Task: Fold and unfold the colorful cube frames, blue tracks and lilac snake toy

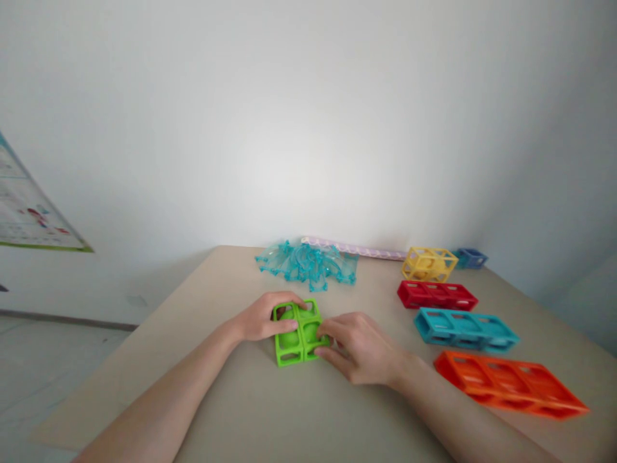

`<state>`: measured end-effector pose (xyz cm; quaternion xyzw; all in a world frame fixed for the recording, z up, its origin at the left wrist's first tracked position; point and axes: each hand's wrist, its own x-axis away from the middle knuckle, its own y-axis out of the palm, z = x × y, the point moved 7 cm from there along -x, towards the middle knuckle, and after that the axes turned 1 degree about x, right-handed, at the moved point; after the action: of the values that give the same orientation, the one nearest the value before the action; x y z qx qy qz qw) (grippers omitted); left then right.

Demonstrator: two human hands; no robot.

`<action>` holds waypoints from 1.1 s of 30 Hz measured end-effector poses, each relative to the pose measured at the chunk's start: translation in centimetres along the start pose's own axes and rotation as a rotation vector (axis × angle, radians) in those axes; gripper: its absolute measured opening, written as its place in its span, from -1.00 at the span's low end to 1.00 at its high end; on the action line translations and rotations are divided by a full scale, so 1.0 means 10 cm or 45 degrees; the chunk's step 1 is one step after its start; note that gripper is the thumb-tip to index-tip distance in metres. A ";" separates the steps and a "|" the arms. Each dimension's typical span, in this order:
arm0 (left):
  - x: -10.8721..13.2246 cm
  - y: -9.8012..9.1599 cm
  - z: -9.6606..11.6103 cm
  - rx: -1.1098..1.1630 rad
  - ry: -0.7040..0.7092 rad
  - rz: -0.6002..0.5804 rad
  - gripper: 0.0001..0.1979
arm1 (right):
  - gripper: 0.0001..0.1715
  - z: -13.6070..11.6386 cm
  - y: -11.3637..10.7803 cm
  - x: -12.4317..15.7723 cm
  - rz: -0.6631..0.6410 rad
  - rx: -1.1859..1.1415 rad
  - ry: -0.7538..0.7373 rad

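In the middle of the table, two bright green open-frame toy blocks point(303, 335) stand side by side, touching along a seam, with rounded green shapes inside their frames. My left hand point(268, 316) grips the left block, thumb across its near face and fingers over the top. From the right, my right hand point(354, 344) holds the right block's edge between thumb and fingers. Parts of both blocks are hidden by the fingers.
Teal translucent pieces point(308, 262) lie piled behind my hands, before a pale purple strip point(357, 249) along the wall. Down the right side stand yellow point(429, 264), red point(437, 295), teal point(465, 330) and orange frame blocks point(511, 384), with a blue block point(472, 258) at the far corner.
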<state>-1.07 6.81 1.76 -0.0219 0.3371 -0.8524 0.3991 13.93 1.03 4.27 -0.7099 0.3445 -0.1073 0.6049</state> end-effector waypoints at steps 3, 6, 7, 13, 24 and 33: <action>0.01 -0.03 -0.09 0.150 -0.088 0.070 -0.59 | -0.78 0.07 -0.05 0.00 0.027 0.032 0.093; 0.01 -0.07 -0.23 0.236 -0.197 0.160 -0.53 | -0.72 0.18 -0.08 0.00 0.074 0.048 0.284; 0.01 -0.07 -0.26 0.239 -0.221 0.177 -0.52 | -0.69 0.20 -0.08 0.01 0.080 0.060 0.337; -0.05 0.02 -0.29 0.157 -0.253 0.165 -0.65 | -0.57 0.24 0.08 0.04 0.004 0.100 0.488; -0.15 0.16 -0.04 0.290 0.032 0.402 -0.73 | -0.87 0.39 -0.17 0.17 0.738 -0.205 0.413; -0.18 0.19 -0.18 0.482 0.018 0.342 -0.69 | -0.48 0.46 -0.03 0.14 0.558 -0.417 0.332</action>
<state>0.85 8.18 -0.31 0.1041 0.1738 -0.8399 0.5035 17.69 3.73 3.01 -0.6870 0.5769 -0.0078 0.4418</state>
